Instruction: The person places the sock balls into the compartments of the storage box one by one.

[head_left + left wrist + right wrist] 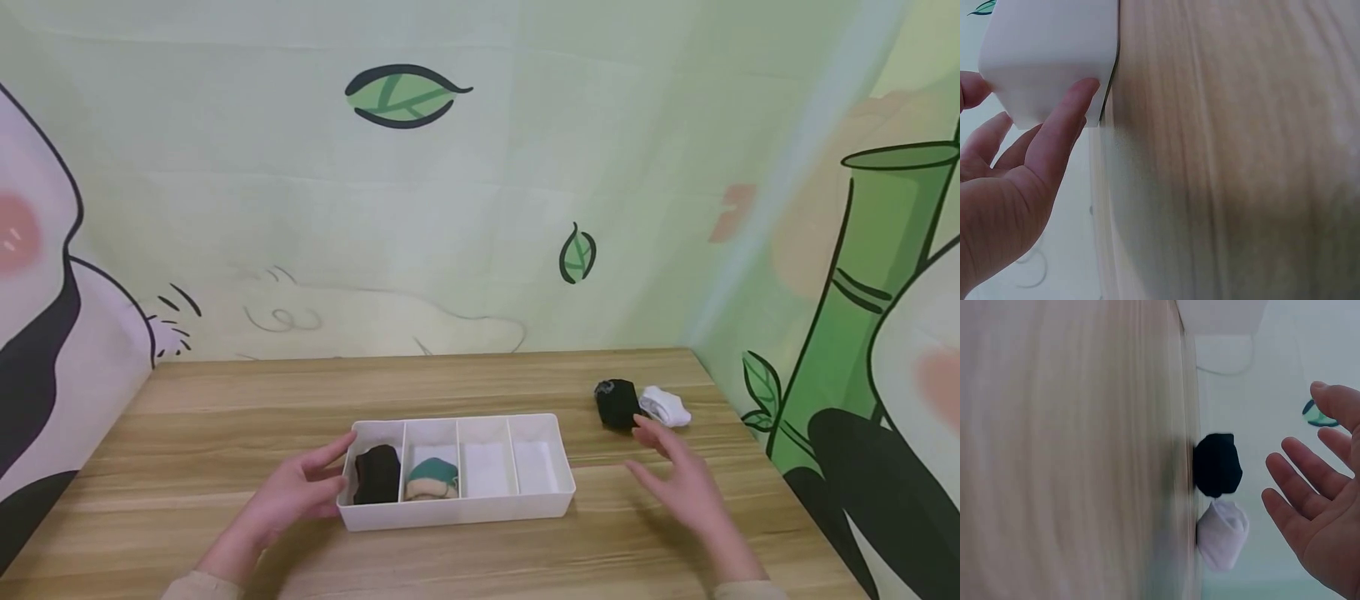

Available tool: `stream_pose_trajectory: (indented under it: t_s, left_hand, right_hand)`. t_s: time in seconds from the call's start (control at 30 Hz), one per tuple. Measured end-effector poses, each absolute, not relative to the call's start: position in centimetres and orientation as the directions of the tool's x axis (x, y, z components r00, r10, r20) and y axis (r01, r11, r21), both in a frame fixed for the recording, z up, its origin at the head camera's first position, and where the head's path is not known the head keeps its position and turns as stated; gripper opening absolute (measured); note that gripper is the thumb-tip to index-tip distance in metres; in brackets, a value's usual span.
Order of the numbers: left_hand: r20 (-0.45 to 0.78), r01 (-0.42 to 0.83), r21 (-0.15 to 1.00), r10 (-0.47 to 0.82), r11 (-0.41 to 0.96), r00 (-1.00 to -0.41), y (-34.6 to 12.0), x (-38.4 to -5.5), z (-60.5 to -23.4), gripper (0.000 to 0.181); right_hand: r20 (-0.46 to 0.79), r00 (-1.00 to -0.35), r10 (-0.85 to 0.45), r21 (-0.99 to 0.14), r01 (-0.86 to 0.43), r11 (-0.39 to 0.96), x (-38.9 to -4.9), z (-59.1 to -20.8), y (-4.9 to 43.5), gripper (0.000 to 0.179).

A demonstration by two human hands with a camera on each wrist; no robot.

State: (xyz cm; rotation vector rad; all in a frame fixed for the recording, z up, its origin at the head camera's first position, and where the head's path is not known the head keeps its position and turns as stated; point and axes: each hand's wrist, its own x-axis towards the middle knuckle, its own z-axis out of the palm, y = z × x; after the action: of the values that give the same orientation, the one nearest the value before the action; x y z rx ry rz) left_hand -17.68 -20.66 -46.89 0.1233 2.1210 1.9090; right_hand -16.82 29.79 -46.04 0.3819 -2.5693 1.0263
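Note:
A white divided box [457, 515] stands on the table, its compartments in a row. The leftmost holds a rolled black sock [378, 477]; beside it lies a rolled green and beige sock [432, 480]. My left hand [288, 493] touches the box's left end with extended fingers; in the left wrist view a fingertip rests against the white end wall [1041, 81]. Nothing is held by my right hand [684, 487], which hovers with spread fingers in front of a balled black sock [617, 405] and a balled white sock [666, 407]. Both balls also show in the right wrist view.
The wooden table [480, 558] ends at the back against a printed cloth [480, 208] with leaves and pandas. The box's two right compartments [536, 467] show bare white floors. The two balled socks sit near the table's back right corner.

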Motion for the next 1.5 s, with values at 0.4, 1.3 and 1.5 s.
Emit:
stream_pose_trajectory:
  t_s: [0.4, 1.3, 1.5]
  left_hand:
    - [-0.152, -0.126, 0.985, 0.238, 0.121, -0.959, -20.7, -17.7, -47.0, 0.067]
    - [-0.129, -0.103, 0.989, 0.275, 0.107, -0.953, -20.9, -17.7, -47.2, 0.068]
    - [-0.141, -0.115, 0.987, 0.259, 0.112, -0.956, -20.9, -17.7, -47.3, 0.067]
  right_hand:
    - [0.45, -0.892, -0.048, -0.603, -0.343, 0.721, -17.9, -45.8, 31.7, 0.054]
    - [0.331, -0.942, 0.058, -0.6, -0.162, 0.784, -22.9, -47.2, 35.5, 0.053]
    - [0.309, -0.95, 0.036, -0.591, -0.162, 0.791, -23.8, -48.2, 35.9, 0.055]
